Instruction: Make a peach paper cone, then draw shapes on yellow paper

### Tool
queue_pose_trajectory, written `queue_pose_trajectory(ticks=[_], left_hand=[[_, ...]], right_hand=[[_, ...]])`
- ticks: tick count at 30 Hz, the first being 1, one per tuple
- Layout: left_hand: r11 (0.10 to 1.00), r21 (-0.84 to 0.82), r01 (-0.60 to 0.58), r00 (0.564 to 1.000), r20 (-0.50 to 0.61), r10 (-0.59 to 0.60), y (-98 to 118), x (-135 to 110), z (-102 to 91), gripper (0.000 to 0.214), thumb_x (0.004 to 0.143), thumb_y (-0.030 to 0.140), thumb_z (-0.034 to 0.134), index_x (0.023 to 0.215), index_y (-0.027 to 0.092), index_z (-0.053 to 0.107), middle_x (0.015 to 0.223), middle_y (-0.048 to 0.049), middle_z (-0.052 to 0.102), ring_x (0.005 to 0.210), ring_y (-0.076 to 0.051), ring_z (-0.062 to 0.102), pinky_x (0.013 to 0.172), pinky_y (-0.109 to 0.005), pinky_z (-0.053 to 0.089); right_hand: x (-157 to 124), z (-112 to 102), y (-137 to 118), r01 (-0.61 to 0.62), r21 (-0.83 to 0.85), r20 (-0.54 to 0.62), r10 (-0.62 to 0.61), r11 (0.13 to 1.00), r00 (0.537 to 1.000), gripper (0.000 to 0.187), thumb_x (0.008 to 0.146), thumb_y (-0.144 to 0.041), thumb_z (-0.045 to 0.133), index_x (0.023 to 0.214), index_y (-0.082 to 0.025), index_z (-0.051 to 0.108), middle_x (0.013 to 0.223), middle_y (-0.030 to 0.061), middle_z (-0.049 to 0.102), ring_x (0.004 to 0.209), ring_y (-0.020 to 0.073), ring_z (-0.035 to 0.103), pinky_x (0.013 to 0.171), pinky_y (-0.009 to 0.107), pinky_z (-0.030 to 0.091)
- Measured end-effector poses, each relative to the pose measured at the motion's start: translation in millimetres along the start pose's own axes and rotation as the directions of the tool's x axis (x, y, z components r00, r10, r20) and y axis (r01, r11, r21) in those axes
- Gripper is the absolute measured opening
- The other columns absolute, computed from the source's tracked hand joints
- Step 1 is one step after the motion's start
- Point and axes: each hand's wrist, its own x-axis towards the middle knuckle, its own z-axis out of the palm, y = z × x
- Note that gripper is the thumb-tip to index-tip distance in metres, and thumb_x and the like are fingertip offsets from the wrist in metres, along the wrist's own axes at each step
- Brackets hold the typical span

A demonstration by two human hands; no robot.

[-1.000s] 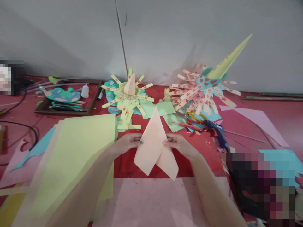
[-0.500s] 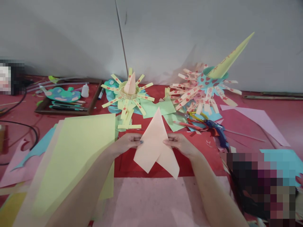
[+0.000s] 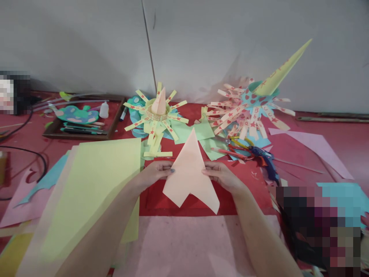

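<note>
A peach paper (image 3: 187, 173) is held in the middle, above a red sheet (image 3: 252, 184) on the red table (image 3: 340, 134). It is rolled like a pointy hat. Its sharp tip is pointed away from the person, and its wide end, with two corners and a notch, is turned toward the person. The left side is pinched by the left hand (image 3: 155, 172), with the thumb laid on the paper. The right side is pinched by the right hand (image 3: 221, 176) in the same way. It cannot be told if the red sheet is touched by the paper.

Near the person, a big pale pink sheet (image 3: 184, 246) is spread out. Big yellow paper (image 3: 100, 165) is laid under the left arm.

Past the paper's tip, green paper (image 3: 201, 132) can be seen. Behind it to the left, a yellow paper crown (image 3: 157, 116) with strips is set down, and a small peach cone (image 3: 159, 104) is stood inside it. To the right, a blue band (image 3: 255, 99) is dotted with red hearts, and a tall yellow cone (image 3: 284, 73) is leaned out of it. Scissors (image 3: 243, 142) with yellow handles are left near the right hand. At the far left, a white bottle (image 3: 104, 111) is kept in a brown tray (image 3: 77, 135).
</note>
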Motion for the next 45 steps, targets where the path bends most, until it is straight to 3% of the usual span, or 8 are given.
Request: queue_pose_trajectory(ticks=[5, 18, 33, 45], left_hand=[[0.999, -0.038, 0.002, 0.999, -0.035, -0.003, -0.7, 0.1, 0.9, 0.033, 0.077, 0.032, 0.058, 0.107, 0.020, 0.060, 0.106, -0.0044, 0.065, 0.095, -0.019, 0.060, 0.087, -0.033, 0.044], [0.988, -0.154, 0.023, 1.000, -0.005, -0.024, -7.8, 2.8, -8.2, 0.032, 0.070, 0.022, 0.062, 0.102, 0.020, 0.064, 0.110, -0.0044, 0.064, 0.104, -0.019, 0.056, 0.089, -0.029, 0.043], [0.981, -0.192, 0.023, 1.000, -0.003, -0.024, -8.3, 3.0, -9.4, 0.024, 0.069, 0.020, 0.063, 0.092, 0.023, 0.069, 0.101, -0.0024, 0.068, 0.096, -0.019, 0.060, 0.085, -0.027, 0.045], [0.988, -0.150, 0.028, 1.000, 0.000, -0.028, -7.5, 2.6, -9.0, 0.031, 0.070, 0.022, 0.063, 0.101, 0.021, 0.065, 0.108, -0.0050, 0.065, 0.100, -0.020, 0.058, 0.088, -0.029, 0.043]], right_hand=[[1.4, -1.1, 0.7, -0.003, 0.048, -0.026, 0.005, 0.999, 1.000, 0.030, 0.066, -0.025, 0.068, 0.095, -0.020, 0.068, 0.089, 0.0031, 0.069, 0.082, 0.0173, 0.063, 0.078, 0.030, 0.046], [3.5, -2.6, 3.0, 0.013, 0.086, -0.016, -0.012, 0.996, 1.000, 0.028, 0.067, -0.023, 0.065, 0.095, -0.018, 0.068, 0.098, 0.0056, 0.068, 0.087, 0.0199, 0.063, 0.077, 0.031, 0.048], [4.5, -2.1, 6.7, 0.019, 0.148, -0.120, -0.001, 0.989, 0.993, 0.015, 0.061, -0.020, 0.071, 0.076, -0.020, 0.071, 0.076, 0.0015, 0.070, 0.069, 0.0145, 0.065, 0.064, 0.024, 0.049], [3.7, -2.8, 5.0, 0.010, 0.085, -0.044, -0.006, 0.996, 0.999, 0.022, 0.068, -0.023, 0.066, 0.089, -0.019, 0.070, 0.090, 0.0049, 0.070, 0.081, 0.0180, 0.064, 0.071, 0.028, 0.049]])
